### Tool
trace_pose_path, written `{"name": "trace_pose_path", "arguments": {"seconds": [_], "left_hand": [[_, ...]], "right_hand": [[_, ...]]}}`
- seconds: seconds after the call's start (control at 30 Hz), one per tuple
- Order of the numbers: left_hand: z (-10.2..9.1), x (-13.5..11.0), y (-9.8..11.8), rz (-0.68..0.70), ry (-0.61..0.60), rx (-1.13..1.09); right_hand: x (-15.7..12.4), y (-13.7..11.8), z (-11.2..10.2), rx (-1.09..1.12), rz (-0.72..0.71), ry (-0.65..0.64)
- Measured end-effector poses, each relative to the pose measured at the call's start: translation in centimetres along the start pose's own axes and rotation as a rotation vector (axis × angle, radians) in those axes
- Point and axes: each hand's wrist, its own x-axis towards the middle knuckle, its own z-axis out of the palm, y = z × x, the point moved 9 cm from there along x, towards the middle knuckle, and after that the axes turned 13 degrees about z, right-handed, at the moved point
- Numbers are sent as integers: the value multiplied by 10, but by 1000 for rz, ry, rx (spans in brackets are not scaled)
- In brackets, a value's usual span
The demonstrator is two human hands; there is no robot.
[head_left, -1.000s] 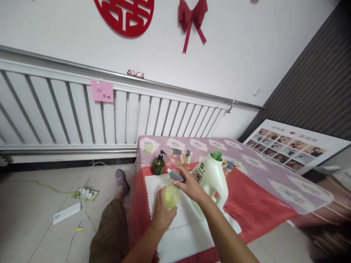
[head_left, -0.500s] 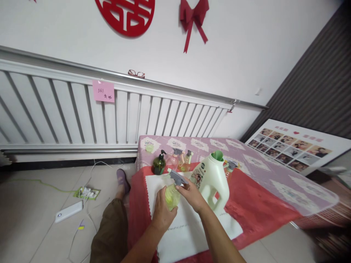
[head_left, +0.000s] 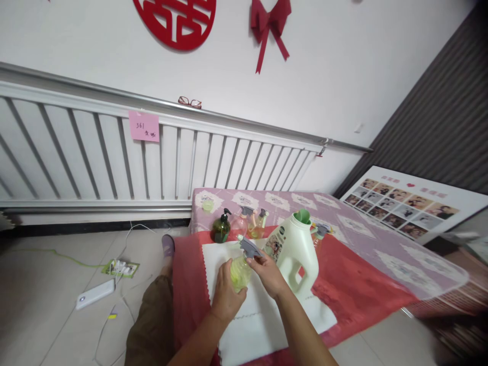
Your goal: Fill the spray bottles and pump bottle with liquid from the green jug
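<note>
Here, the left hand [head_left: 226, 300] is wrapping around the lower body of a small yellow-green translucent plastic spray bottle [head_left: 239, 270]. It is clenched firmly, apparently to steady the bottle upright over a white scallop-edged mat [head_left: 251, 325]. The right hand [head_left: 270, 273] is pinching the bottle's grey trigger head [head_left: 249, 247] between thumb and fingertips. That grip seems suited to turning or seating the head while the other hand is resisting. Both hands are working low in the centre of the frame, above the mat. The mat is lying on a red cloth [head_left: 354, 284], probably shielding it from drips.

Just right of the right hand, a large white plastic jug with a green funnel-like spout [head_left: 297, 251] is standing upright, within easy reach. Behind it, toward the middle of the frame, a dark green pump bottle [head_left: 220, 230] and pale trigger spray bottles [head_left: 244, 219] are standing in a loose row, out of the hands' way. A purple patterned cloth [head_left: 381, 229] is covering the surface beyond. At lower left, a white power bank [head_left: 95, 295] is lying on the tiled floor.
</note>
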Motion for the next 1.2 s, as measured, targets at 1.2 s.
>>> {"name": "trace_pose_path", "arguments": {"seconds": [1.2], "left_hand": [[-6, 3, 10, 43, 27, 56]], "right_hand": [[-9, 6, 4, 35, -103, 249]]}}
